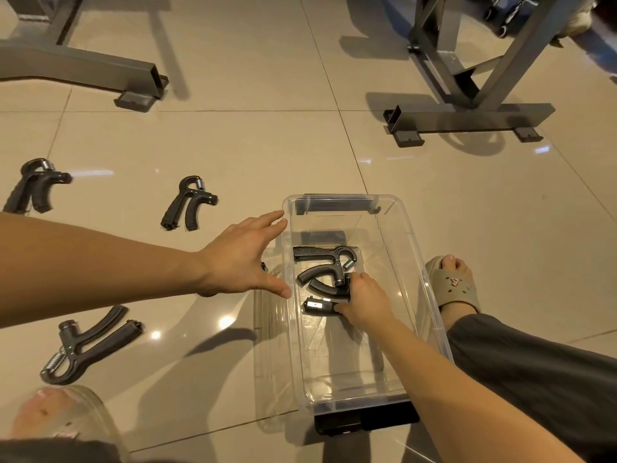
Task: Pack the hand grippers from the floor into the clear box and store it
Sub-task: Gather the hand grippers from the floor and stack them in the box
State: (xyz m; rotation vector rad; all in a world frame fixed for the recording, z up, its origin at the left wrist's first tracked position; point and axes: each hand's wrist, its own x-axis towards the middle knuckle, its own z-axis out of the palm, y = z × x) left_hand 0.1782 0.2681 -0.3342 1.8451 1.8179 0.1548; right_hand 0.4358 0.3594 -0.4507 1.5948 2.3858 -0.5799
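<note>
A clear plastic box (430, 295) with black end latches stands on the tiled floor in front of me. One black hand gripper (322, 255) lies on the box's bottom. My right hand (365, 304) is inside the box and holds a second black gripper (325, 289) against the bottom. My left hand (245, 255) hovers with fingers spread just outside the box's left wall. Three more grippers lie on the floor to the left: one at far left (35, 185), one in the middle (188, 207), one near my knee (88, 344).
Grey metal frames of gym equipment stand at the back left (86, 66) and back right (467, 108). My right foot in a beige sandal (455, 284) rests beside the box's right wall. My left foot (56, 412) is at the bottom left.
</note>
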